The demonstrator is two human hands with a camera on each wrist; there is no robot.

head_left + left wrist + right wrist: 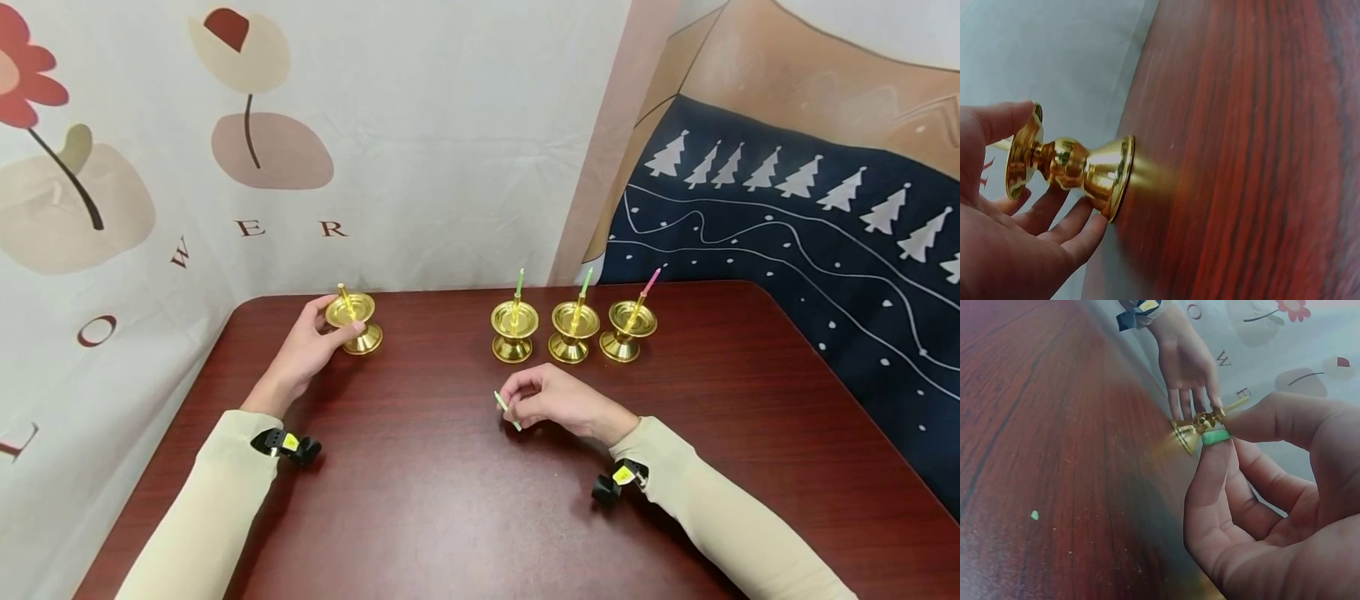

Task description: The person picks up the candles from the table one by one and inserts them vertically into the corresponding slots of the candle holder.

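At the table's far left, my left hand [309,346] grips a gold candle holder [362,340]. The thumb lies at the dish rim, and the other fingers curve round the stem and base [1110,172]. This holder stands upright with no candle in its tube. Near the middle of the table, my right hand [558,402] pinches a thin pale green candle [507,410] between thumb and index finger. Its green end [1215,437] shows at the fingertips in the right wrist view.
Beyond my right hand stand three more gold holders: one with a green candle [520,283], another with a green candle [587,285], the rightmost with a pink candle [651,282]. A small green crumb [1034,515] lies on the table. Printed cloth [450,167] hangs behind the table.
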